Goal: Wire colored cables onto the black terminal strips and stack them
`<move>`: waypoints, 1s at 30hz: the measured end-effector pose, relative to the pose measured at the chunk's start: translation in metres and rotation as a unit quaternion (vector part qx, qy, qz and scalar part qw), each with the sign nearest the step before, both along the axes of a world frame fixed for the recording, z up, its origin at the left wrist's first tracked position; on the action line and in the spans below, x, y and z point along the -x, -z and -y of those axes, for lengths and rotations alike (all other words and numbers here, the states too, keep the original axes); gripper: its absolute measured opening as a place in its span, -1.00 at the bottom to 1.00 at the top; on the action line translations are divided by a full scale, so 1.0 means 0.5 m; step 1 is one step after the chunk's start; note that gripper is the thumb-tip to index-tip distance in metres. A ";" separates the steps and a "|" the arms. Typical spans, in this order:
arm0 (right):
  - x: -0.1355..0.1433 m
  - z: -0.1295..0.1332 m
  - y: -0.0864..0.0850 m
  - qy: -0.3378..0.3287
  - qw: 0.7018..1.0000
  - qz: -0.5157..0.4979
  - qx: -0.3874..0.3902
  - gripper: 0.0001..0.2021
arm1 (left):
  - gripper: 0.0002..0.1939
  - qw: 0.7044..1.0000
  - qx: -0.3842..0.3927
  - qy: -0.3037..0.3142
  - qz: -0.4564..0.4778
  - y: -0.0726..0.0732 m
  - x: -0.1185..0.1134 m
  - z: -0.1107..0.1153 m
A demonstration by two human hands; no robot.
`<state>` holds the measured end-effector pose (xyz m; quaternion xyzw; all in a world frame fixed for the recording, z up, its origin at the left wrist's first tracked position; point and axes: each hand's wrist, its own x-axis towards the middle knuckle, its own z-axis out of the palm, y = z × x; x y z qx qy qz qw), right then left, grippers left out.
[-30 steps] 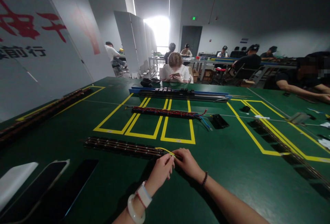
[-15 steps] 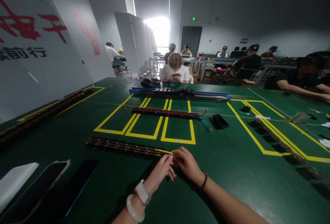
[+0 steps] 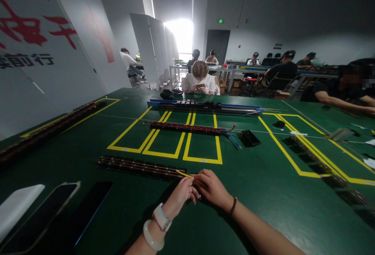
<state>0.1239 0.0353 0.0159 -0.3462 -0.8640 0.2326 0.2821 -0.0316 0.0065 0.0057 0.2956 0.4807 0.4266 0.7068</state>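
Lower centre: left hand [image 3: 183,192] pinches the yellow wire [image 3: 184,174]; right hand [image 3: 213,188] curls beside it, grip hidden. The wire's tip overlies the right end of the strip [image 3: 131,165]; handling appears unfinished, wire unreleased.

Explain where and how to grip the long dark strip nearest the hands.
Probably across its narrow width near mid-length, from the near side: the long dark strip lies flat, running left to right, its near edge facing the person, while the yellow wire, left hand and right hand crowd its right end.
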 end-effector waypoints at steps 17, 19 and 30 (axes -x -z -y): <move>0.001 -0.004 0.009 0.006 1.000 -0.008 -0.016 -0.79 | -0.85 1.000 -0.006 0.018 -0.005 0.002 0.001 -0.005; 0.001 -0.004 0.008 0.007 1.000 -0.009 -0.015 -0.79 | -0.85 1.000 -0.005 0.018 -0.006 0.001 0.001 -0.004; 0.005 -0.003 0.007 0.022 0.998 -0.045 0.028 -0.81 | -0.83 1.000 0.016 0.009 -0.018 -0.006 -0.004 -0.006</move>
